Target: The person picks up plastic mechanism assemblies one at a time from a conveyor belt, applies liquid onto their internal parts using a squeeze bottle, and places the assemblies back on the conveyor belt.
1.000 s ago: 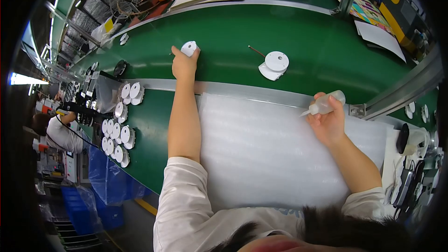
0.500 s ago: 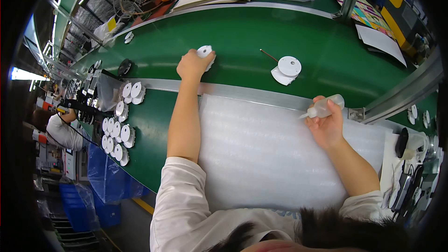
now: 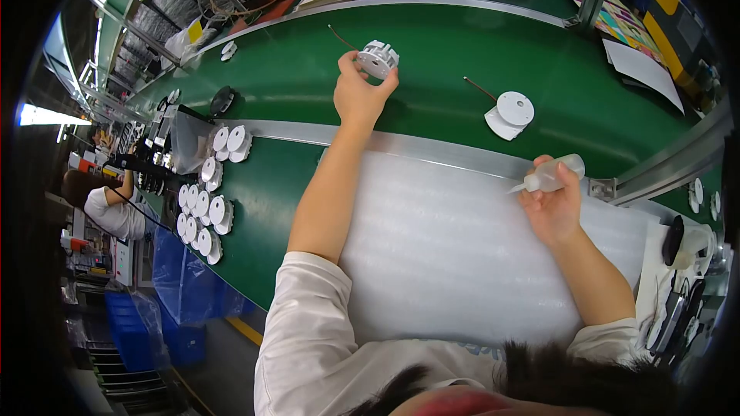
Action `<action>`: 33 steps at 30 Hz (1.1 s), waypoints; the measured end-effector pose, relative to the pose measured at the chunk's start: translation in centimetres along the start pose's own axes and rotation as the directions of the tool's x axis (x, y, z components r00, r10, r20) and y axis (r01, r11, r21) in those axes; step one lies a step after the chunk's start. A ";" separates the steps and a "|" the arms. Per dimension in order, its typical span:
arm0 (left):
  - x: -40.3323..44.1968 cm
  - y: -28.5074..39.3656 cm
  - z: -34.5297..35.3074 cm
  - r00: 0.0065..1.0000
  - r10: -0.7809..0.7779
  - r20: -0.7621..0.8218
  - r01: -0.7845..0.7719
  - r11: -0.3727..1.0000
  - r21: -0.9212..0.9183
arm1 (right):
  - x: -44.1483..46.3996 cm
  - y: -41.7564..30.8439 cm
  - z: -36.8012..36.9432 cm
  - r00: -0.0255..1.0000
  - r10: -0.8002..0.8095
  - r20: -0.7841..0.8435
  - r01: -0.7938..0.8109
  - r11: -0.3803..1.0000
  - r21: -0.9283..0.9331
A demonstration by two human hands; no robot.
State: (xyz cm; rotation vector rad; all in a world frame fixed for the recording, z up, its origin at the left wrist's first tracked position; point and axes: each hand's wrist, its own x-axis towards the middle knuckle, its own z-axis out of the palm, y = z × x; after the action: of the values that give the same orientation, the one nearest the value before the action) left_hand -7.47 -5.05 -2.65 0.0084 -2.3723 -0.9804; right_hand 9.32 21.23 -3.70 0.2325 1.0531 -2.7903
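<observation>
My left hand [image 3: 359, 98] grips a round white plastic part [image 3: 378, 59] between thumb and fingers, above the green conveyor belt [image 3: 439, 31]. Slots or ribs show around its edge, and a thin dark wire sticks out from it to the upper left. My right hand [image 3: 556, 212] is closed around a small translucent squeeze bottle [image 3: 558, 173], whose narrow nozzle points left over the white foam sheet [image 3: 462, 254]. Farther right on the belt lies a second white part [image 3: 512, 110], its flat disc upward and a red-and-dark wire trailing off it.
Several similar white parts [image 3: 221, 212] stand grouped on the green table at left. A metal rail [image 3: 432, 151] runs between belt and foam sheet. A metal post [image 3: 678, 158] rises at right, near tools [image 3: 678, 308]. Co-workers [image 3: 116, 208] are at left and across the belt.
My left hand has lifted the white part and shifted right; its ribbed side and wire now show. My right hand still holds the bottle. A co-worker's hand with a black object appears at the top.
</observation>
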 end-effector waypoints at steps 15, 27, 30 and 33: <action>0.0 -0.5 0.6 0.997 0.058 0.047 -0.063 0.992 0.107 | 0.3 0.0 0.1 1.000 0.015 -0.020 -0.014 0.999 0.038; 0.2 -1.5 1.3 0.997 0.074 0.032 -0.077 0.994 0.079 | 0.1 -0.2 0.2 1.000 0.003 -0.012 -0.003 1.000 0.011; 0.1 -1.4 1.3 0.994 0.106 0.018 -0.107 0.993 0.048 | -0.1 -0.2 0.3 1.000 -0.004 -0.013 0.004 1.000 0.022; -0.1 -0.5 0.8 0.992 0.123 0.016 -0.121 0.989 -0.079 | -0.2 -0.1 0.6 0.999 -0.019 0.038 0.019 1.000 -0.012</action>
State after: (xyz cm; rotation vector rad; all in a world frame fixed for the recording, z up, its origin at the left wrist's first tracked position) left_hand -7.92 -4.86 -3.52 -0.1758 -2.3220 -1.0170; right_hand 9.42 20.91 -3.15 0.1683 1.0685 -2.7925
